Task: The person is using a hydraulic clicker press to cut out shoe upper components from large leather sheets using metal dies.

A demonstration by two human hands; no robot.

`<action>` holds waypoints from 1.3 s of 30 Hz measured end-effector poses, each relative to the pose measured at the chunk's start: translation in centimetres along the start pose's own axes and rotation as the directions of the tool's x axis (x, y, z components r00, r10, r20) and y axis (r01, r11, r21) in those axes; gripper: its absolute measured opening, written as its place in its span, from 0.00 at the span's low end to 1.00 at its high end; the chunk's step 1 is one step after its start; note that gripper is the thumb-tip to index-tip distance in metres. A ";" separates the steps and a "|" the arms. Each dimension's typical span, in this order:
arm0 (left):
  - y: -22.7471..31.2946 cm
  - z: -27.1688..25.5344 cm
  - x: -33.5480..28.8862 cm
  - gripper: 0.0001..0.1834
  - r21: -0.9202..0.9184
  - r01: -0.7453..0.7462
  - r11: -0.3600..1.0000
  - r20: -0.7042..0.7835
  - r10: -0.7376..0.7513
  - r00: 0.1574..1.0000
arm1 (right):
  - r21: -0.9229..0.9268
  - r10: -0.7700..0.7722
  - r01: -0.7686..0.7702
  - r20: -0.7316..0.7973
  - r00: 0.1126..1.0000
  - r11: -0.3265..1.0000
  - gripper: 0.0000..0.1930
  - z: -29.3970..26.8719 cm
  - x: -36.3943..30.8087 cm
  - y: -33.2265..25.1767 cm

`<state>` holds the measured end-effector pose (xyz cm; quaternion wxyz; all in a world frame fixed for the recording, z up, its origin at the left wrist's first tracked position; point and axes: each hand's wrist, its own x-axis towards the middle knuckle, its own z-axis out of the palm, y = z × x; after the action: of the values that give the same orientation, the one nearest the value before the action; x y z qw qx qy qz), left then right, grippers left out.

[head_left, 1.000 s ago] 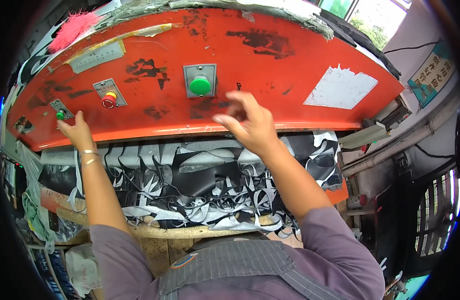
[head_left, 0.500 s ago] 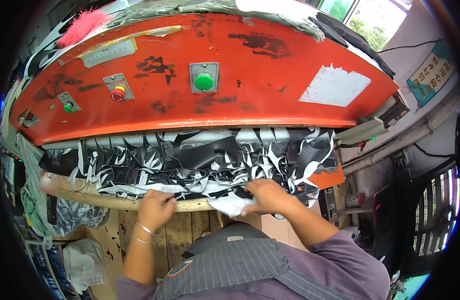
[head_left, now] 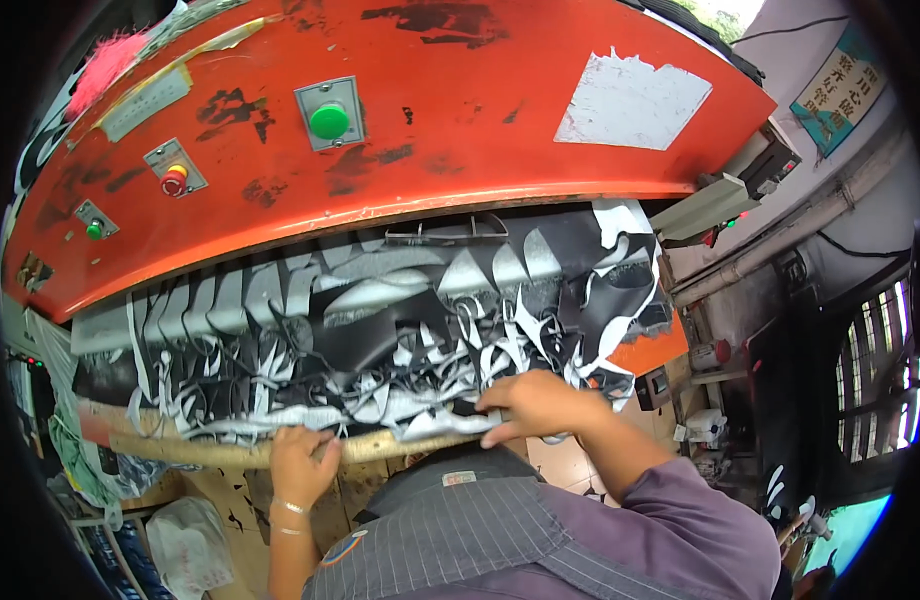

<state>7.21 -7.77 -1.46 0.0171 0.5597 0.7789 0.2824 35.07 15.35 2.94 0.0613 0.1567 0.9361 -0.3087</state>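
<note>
A black sheet with white backing (head_left: pixel 445 425), cut into a web of thin strips and tangled scraps, hangs along the front of the press bed. My right hand (head_left: pixel 545 405) grips its front edge between thumb and fingers. My left hand (head_left: pixel 300 465) is curled at the rounded wooden rail (head_left: pixel 380 447), fingertips against the sheet's pale edge; what they pinch is too small to make out. Further in, a narrow metal cutting die (head_left: pixel 447 232) lies on the sheet close under the orange press head (head_left: pixel 450 160).
On the press head are a large green button (head_left: pixel 330 121), a red stop button (head_left: pixel 174 180) and a small green button (head_left: pixel 95 229). A grey bracket (head_left: pixel 700 208) juts out at the right. Plastic bags (head_left: pixel 188 545) stand at the lower left.
The view has shifted, showing more of the bed, and the cutting die has come into sight. The web of scraps sits nearer me. Both hands stay at its front edge.
</note>
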 end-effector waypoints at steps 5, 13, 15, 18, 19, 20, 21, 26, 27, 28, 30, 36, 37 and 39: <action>1.0 -3.5 8.2 0.07 -0.135 0.100 0.986 0.111 -0.085 0.990 | 0.028 0.100 -0.104 -0.596 0.797 0.994 0.38 -9.5 6.8 7.8; 1.7 5.5 27.0 0.23 -0.576 0.094 0.812 0.124 -0.026 0.992 | -0.270 -0.190 -0.002 -0.683 0.706 0.963 0.39 -6.3 12.8 13.1; 0.8 8.3 28.6 0.26 -0.528 0.064 0.847 0.095 -0.016 0.995 | -0.294 -0.228 0.024 -0.685 0.692 0.955 0.40 -7.7 12.7 12.0; 0.2 12.1 28.6 0.32 -0.335 -0.047 0.941 0.024 0.058 0.998 | -0.043 0.035 -0.092 -0.707 0.707 0.995 0.41 -10.7 14.4 13.3; 0.4 13.0 28.5 0.35 -0.173 -0.118 0.978 -0.019 0.116 0.993 | -0.041 0.026 -0.080 -0.719 0.694 0.996 0.39 -11.5 15.7 14.4; 1.2 13.5 28.3 0.39 -0.159 -0.112 0.981 0.034 0.119 0.992 | -0.036 0.044 -0.098 -0.706 0.707 0.994 0.39 -12.0 16.6 15.4; 1.4 13.8 28.2 0.39 -0.169 -0.117 0.979 0.046 0.126 0.991 | -0.032 0.061 -0.114 -0.691 0.720 0.993 0.39 -12.1 17.2 16.4; 1.5 13.6 27.6 0.43 -0.172 -0.066 0.983 0.050 0.075 0.996 | -0.020 0.028 -0.055 -0.657 0.754 0.998 0.39 -10.9 18.2 18.7; 1.5 13.6 27.6 0.43 -0.167 -0.068 0.984 0.036 0.075 0.997 | -0.074 -0.022 -0.040 -0.690 0.723 0.996 0.38 -10.6 18.2 19.0; 1.4 13.5 27.7 0.43 -0.171 -0.066 0.983 0.039 0.073 0.997 | -0.073 -0.019 -0.043 -0.688 0.725 0.996 0.38 -10.7 18.2 18.9; 1.1 13.2 28.1 0.43 -0.219 -0.039 0.975 0.057 0.053 0.997 | 0.000 0.023 -0.030 -0.659 0.752 1.000 0.38 -11.1 18.3 18.8; 1.4 13.0 28.1 0.44 -0.214 -0.065 0.975 0.026 0.073 0.997 | -0.008 0.007 -0.017 -0.670 0.743 1.000 0.37 -11.0 18.1 18.6; 1.2 12.9 28.1 0.44 -0.211 -0.073 0.975 0.014 0.078 0.997 | -0.005 0.011 -0.019 -0.662 0.749 1.000 0.38 -11.2 18.3 18.6; 0.7 12.2 28.0 0.42 -0.208 -0.060 0.976 0.056 0.073 0.996 | -0.085 -0.036 -0.029 -0.673 0.739 0.996 0.39 -11.2 18.5 18.2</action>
<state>1.57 22.19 -3.28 0.0901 0.5894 0.7253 0.3441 23.41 40.61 -2.15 -0.2748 0.2530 0.9081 -0.1890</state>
